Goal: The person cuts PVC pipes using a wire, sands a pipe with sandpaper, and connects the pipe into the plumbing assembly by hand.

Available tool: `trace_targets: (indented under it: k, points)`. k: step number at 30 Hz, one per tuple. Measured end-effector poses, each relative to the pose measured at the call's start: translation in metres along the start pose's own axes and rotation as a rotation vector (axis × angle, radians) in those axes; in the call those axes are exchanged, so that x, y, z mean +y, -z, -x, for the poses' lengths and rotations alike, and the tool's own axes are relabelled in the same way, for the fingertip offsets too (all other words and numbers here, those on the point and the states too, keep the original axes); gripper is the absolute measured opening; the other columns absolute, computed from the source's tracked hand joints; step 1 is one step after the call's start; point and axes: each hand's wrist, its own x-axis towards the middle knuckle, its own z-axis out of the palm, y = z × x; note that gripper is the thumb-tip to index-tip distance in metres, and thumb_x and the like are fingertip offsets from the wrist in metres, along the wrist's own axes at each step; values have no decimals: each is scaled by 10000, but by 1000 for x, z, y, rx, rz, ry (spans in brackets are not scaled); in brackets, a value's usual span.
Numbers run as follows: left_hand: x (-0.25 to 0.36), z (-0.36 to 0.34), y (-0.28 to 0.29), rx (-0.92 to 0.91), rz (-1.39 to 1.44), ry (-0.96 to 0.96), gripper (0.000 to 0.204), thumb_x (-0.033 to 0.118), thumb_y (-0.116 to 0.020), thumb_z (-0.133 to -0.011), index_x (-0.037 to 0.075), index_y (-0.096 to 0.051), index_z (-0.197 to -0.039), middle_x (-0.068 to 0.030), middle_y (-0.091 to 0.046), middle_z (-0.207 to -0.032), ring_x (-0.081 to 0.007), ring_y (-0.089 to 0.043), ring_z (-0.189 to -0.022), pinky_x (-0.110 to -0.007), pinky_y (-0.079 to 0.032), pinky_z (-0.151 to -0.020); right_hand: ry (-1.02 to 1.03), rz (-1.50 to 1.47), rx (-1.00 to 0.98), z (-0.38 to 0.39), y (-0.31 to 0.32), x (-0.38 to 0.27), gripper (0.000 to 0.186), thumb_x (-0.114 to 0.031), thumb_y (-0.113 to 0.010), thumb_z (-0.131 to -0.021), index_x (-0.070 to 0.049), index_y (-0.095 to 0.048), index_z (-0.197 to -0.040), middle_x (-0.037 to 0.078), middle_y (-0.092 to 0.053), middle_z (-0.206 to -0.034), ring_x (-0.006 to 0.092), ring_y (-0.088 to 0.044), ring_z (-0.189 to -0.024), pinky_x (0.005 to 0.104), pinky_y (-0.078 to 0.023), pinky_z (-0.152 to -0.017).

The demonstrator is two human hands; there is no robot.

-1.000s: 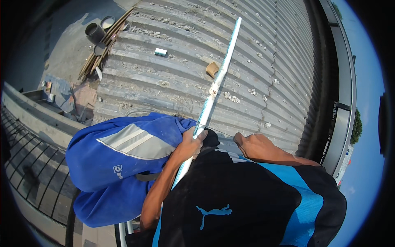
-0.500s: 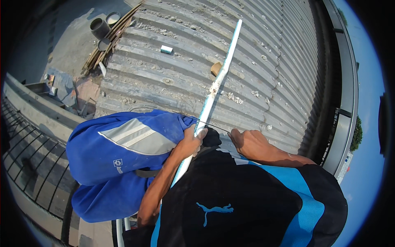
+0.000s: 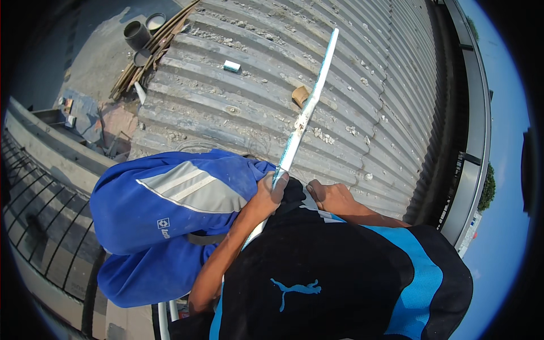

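Observation:
A long white pipe (image 3: 292, 145) with bluish markings runs from beside my body out over the roof sheets. It bends slightly at a dirty, brownish patch partway along. My left hand (image 3: 270, 194) is wrapped round the pipe near my lap, thumb on top. Just to the right, my right hand (image 3: 331, 197) is closed with the knuckles up, close to my dark shirt. Whatever its fingers hold is hidden now; half a second ago a thin dark strip stretched from it across the pipe. My blue-trousered leg (image 3: 170, 198) lies left of the pipe.
Corrugated grey roofing (image 3: 255, 90) with loose rubble spreads ahead. On it lie a small white box (image 3: 232, 66) and a brown piece (image 3: 300, 96). Beyond its left edge are bamboo poles (image 3: 131, 73) and a dark bucket (image 3: 136, 35). A metal grating (image 3: 48, 215) is at lower left.
My right hand has moved left, nearer the pipe, and the thin dark strip between it and the pipe no longer shows. The pipe's far end has shifted slightly right; my left hand keeps its grip.

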Motion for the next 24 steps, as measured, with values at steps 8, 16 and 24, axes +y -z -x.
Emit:
trace_targets:
  k: [8, 16, 24]
  points:
    - [0, 1, 2, -2, -174, -25, 361, 378, -422, -943, 49, -452, -799, 10, -396, -541, -76, -389, -440, -254, -324, -389, -9, -41, -82, -16, 10, -9, 213, -213, -469, -916, -19, -484, -829, 171, -526, -519, 369, -555, -504, 448, -426, -461]
    - [14, 5, 6, -89, 26, 158, 400, 448, -419, -929, 53, -438, -869, 9, -386, -559, -71, -373, -418, -236, -319, -367, -11, -5, -193, -19, 15, -11, 223, -214, -477, -888, 9, -472, -884, 188, -544, -533, 382, -566, -508, 458, -440, -461]
    - [13, 5, 5, -96, -3, 192, 221, 260, -518, -917, 53, -445, -891, 17, -410, -569, -60, -376, -406, -233, -314, -343, 39, 17, -142, -7, 7, 0, 203, -210, -501, -888, -13, -480, -847, 193, -541, -543, 371, -553, -471, 458, -423, -434]
